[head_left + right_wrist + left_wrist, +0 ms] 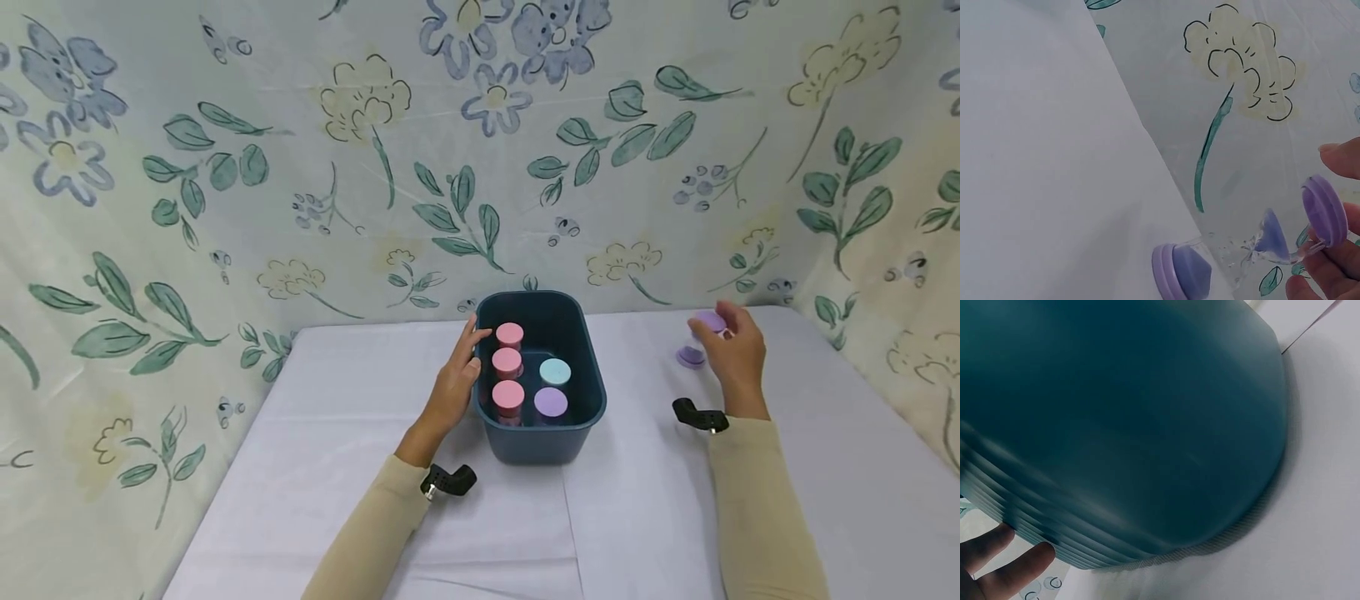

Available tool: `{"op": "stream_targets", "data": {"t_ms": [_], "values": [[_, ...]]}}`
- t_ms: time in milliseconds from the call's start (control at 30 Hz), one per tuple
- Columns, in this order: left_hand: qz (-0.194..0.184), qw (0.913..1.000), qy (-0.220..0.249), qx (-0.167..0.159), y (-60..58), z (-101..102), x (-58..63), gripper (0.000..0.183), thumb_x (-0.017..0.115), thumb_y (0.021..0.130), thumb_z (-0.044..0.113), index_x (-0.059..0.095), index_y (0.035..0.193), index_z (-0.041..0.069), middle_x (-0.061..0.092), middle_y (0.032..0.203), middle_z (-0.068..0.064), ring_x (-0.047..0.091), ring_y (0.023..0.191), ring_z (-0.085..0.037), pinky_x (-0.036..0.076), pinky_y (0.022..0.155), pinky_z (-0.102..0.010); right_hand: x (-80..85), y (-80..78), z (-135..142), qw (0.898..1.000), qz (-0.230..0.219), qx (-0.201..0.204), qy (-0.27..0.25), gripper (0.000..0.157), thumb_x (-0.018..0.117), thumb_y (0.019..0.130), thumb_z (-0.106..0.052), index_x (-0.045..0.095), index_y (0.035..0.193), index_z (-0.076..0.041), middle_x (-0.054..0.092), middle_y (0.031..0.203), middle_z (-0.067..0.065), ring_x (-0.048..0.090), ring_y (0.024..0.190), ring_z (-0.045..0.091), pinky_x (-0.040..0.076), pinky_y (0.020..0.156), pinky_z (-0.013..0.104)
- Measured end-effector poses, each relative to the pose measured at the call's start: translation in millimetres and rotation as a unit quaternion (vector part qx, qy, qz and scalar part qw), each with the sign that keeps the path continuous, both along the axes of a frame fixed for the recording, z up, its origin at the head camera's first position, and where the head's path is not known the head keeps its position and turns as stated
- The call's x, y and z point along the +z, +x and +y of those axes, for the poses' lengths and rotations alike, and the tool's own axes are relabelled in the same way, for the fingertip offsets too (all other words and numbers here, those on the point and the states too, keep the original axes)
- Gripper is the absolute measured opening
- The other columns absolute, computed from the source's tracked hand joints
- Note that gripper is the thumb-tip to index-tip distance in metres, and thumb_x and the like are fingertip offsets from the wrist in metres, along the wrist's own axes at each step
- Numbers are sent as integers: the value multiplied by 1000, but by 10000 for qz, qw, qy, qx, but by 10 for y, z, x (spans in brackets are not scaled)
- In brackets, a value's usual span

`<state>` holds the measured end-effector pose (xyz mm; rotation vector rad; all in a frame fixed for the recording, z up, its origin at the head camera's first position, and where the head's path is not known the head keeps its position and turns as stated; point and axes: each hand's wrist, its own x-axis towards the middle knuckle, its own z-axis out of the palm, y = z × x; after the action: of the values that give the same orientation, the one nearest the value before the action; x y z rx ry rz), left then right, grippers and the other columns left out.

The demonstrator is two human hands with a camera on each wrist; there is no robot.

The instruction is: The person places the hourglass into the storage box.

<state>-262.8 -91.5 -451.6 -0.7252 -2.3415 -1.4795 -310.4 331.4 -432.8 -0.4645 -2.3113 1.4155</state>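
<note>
A dark teal bin (pixel 542 443) stands mid-table. Against its left rim rests my left hand (pixel 452 385), fingers extended; the left wrist view shows two fingertips (pixel 1040 553) by its ribbed side. Inside the bin, several sand timers stand upright: pink-capped ones (pixel 508 395) along the left, a light blue one (pixel 555 372) and a purple one (pixel 551 402) on the right. Off to the right, my right hand (pixel 737 354) holds a purple sand timer (pixel 1329 212) by its upper cap, thumb and fingers around it. Purple sand shows in both bulbs. Whether its lower cap touches the table, I cannot tell.
A white cloth covers the table (pixel 360 400). Behind it and along the sides hangs a floral curtain (pixel 300 167), meeting the table's back edge. Black straps (pixel 701 415) circle both wrists.
</note>
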Motion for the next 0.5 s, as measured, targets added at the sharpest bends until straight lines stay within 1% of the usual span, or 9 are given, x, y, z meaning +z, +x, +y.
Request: {"op": "stream_targets", "data": {"t_ms": [100, 200, 267, 333, 400, 433, 500], "values": [[-3, 10000, 4, 11, 0, 2, -2, 48, 28, 102, 31, 36, 147, 20, 10, 162, -2, 14, 147, -20, 28, 108, -57, -234, -157, 141, 10000, -25, -80, -47, 74, 65, 86, -51, 36, 149, -24, 38, 152, 5, 33, 140, 23, 28, 113, 38], [-50, 10000, -26, 38, 16, 6, 20, 47, 29, 102, 26, 36, 147, 16, 10, 162, -5, 13, 147, -21, 27, 109, -57, -475, -323, 282, 9999, -103, -136, 22, 79, 65, 82, -58, 34, 149, -30, 37, 152, 3, 34, 139, 23, 32, 111, 39], [-99, 9999, -26, 32, 49, 13, 67, 47, 30, 102, 20, 36, 147, 12, 10, 162, -5, 13, 147, -24, 26, 109, -57, -528, -357, 316, 9998, -165, -132, 37, 81, 65, 81, -60, 34, 149, -30, 38, 152, 5, 34, 139, 24, 33, 110, 41], [-159, 9999, -10, 13, 122, 25, 162, 47, 31, 101, 16, 36, 146, 7, 9, 161, -6, 13, 147, -27, 26, 109, -57, -486, -311, 270, 9997, -193, -136, -16, 82, 63, 82, -60, 32, 150, -28, 38, 152, 6, 35, 138, 25, 34, 110, 41], [-204, 9998, 1, -4, 198, 37, 263, 47, 32, 100, 13, 36, 146, 4, 10, 161, -7, 14, 147, -29, 26, 109, -56, -362, -208, 182, 9996, -183, -123, -151, 80, 65, 83, -56, 34, 150, -22, 39, 151, 9, 36, 138, 26, 32, 111, 42], [-217, 9998, 21, -18, 230, 43, 306, 47, 32, 100, 12, 37, 145, 3, 10, 161, -7, 15, 146, -30, 26, 109, -57, -306, -154, 141, 9996, -197, -113, -169, 80, 64, 84, -56, 35, 149, -21, 39, 150, 10, 36, 137, 26, 32, 111, 40], [-214, 9998, 44, -43, 272, 55, 371, 47, 31, 99, 12, 37, 145, 2, 11, 161, -10, 15, 146, -31, 26, 109, -57, -203, -70, 70, 9994, -237, -102, -220, 79, 64, 85, -53, 35, 149, -18, 40, 150, 11, 37, 137, 26, 32, 111, 39]]}}
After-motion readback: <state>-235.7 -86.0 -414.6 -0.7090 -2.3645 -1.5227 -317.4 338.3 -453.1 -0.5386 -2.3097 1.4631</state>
